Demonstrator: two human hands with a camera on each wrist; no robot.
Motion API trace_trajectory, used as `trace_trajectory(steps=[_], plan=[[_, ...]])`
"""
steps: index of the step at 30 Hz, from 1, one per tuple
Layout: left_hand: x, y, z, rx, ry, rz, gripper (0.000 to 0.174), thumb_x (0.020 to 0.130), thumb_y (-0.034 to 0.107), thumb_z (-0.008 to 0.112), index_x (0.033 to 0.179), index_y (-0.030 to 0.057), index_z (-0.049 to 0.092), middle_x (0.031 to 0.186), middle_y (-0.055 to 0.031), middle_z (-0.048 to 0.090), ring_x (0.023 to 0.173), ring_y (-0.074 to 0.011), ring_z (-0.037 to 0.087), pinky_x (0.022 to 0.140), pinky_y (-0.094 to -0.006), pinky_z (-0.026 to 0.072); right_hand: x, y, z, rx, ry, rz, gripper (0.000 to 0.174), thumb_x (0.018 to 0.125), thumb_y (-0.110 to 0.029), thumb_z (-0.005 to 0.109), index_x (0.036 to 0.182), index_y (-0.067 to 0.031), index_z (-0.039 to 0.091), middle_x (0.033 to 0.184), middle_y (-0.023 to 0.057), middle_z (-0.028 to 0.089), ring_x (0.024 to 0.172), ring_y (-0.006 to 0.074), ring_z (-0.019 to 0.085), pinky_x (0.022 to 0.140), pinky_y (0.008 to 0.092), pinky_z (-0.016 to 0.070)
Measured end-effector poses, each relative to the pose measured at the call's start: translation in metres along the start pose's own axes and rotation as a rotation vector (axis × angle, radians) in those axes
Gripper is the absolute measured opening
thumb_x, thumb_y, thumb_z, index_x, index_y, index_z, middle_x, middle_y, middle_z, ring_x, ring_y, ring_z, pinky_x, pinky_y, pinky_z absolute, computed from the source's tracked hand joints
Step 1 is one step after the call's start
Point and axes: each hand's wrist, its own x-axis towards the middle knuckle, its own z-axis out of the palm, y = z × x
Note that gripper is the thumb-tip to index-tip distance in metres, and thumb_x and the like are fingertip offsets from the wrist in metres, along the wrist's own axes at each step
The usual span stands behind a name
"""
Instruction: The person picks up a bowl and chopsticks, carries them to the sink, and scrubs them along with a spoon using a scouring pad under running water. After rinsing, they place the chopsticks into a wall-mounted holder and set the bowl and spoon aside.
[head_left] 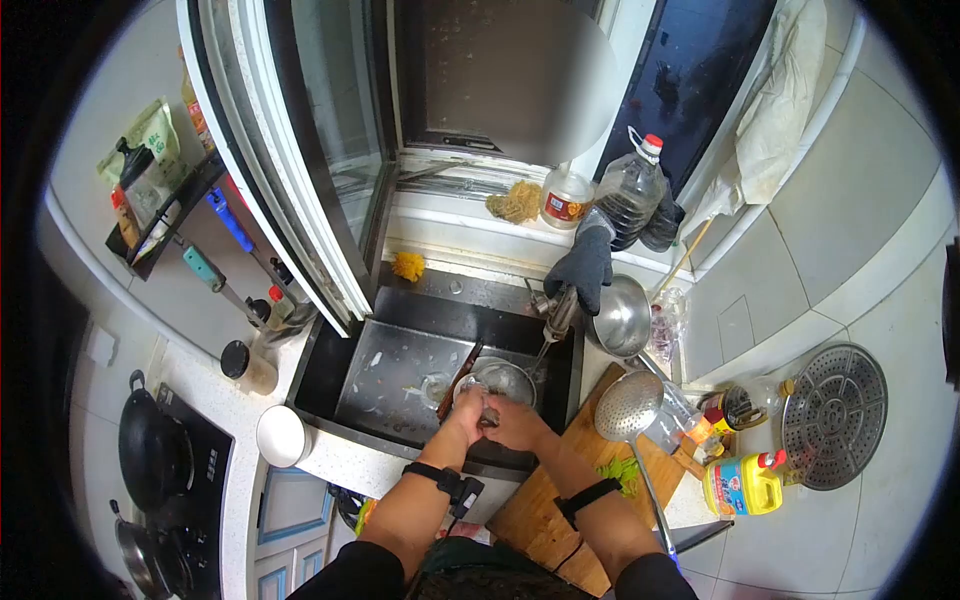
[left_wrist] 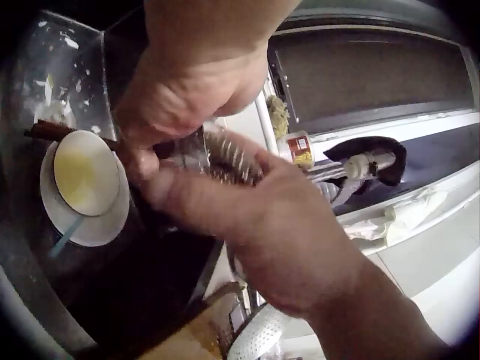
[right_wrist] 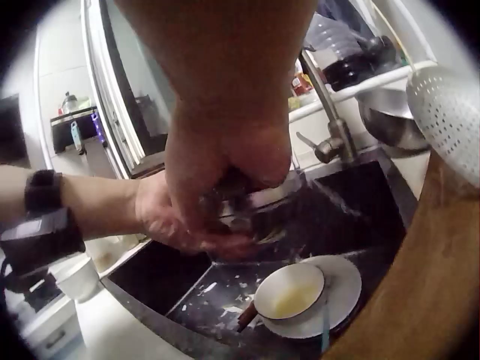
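Note:
Over the sink (head_left: 400, 375), my left hand (head_left: 464, 415) and right hand (head_left: 518, 424) meet around a shiny, round-rimmed vessel (right_wrist: 274, 214). My left hand (right_wrist: 169, 217) grips it from the side, fingers beneath. The fingers of my right hand (left_wrist: 277, 225) are curled round a coiled, metallic scourer-like thing (left_wrist: 234, 159) against the vessel; my left hand (left_wrist: 199, 97) partly covers both in the left wrist view. Below lies a white bowl (right_wrist: 290, 291) with yellowish liquid, on a white plate (right_wrist: 346, 296). Brown sticks (left_wrist: 54, 131) lie beside the bowl.
A tap (head_left: 562, 315) with a dark glove (head_left: 585, 265) over it stands behind the sink. Right of the sink are a metal bowl (head_left: 620, 315), a skimmer (head_left: 629, 406) and a cutting board (head_left: 550, 495). A white bowl (head_left: 284, 436) stands on the left counter; white scraps lie in the sink.

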Motion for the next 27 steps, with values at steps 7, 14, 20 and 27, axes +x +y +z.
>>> trace_trajectory(steps=[7, 14, 20, 27], plan=[[-0.042, 0.04, 0.003, 0.272, -0.006, -0.195, 0.037, 0.092, 0.031, 0.044, 0.123, 0.0114, 0.044, 0.114, -0.0131, 0.054, 0.097, -0.031, 0.056, 0.079, -0.052, 0.0485, -0.017, 0.013, -0.017, -0.802, -0.092, -0.219, 0.033, 0.076, -0.026, 0.064, 0.106, -0.0153, 0.059, 0.099, 0.0062, 0.06, 0.102, 0.0244, 0.058, 0.094, 0.0403, 0.0414], [-0.003, -0.003, -0.023, -0.091, -0.094, -0.01, 0.028, 0.087, 0.03, 0.044, 0.109, 0.0119, 0.05, 0.094, -0.0113, 0.059, 0.069, -0.0261, 0.058, 0.055, -0.0356, 0.0525, -0.001, -0.019, -0.004, -0.081, -0.031, 0.026, 0.029, 0.077, -0.031, 0.065, 0.101, -0.0157, 0.06, 0.099, 0.0066, 0.063, 0.098, 0.0239, 0.059, 0.09, 0.0407, 0.0429], [-0.061, 0.047, 0.007, 0.287, 0.185, -0.096, 0.028, 0.086, 0.03, 0.043, 0.095, 0.0065, 0.055, 0.072, -0.0076, 0.056, 0.055, -0.0234, 0.051, 0.052, -0.0329, 0.0493, -0.008, -0.004, -0.025, -0.588, -0.101, -0.347, 0.029, 0.077, -0.027, 0.065, 0.1, -0.0106, 0.06, 0.095, 0.0153, 0.064, 0.09, 0.0366, 0.06, 0.08, 0.0423, 0.048], [-0.024, 0.018, -0.016, -0.216, -0.044, -0.05, 0.026, 0.087, 0.028, 0.044, 0.109, 0.0149, 0.049, 0.077, -0.0072, 0.06, 0.067, -0.0223, 0.061, 0.051, -0.0381, 0.0487, 0.005, -0.03, 0.013, -0.084, 0.106, -0.064, 0.022, 0.079, -0.024, 0.062, 0.096, -0.0103, 0.062, 0.091, 0.0148, 0.064, 0.087, 0.0374, 0.06, 0.08, 0.0428, 0.0479]])
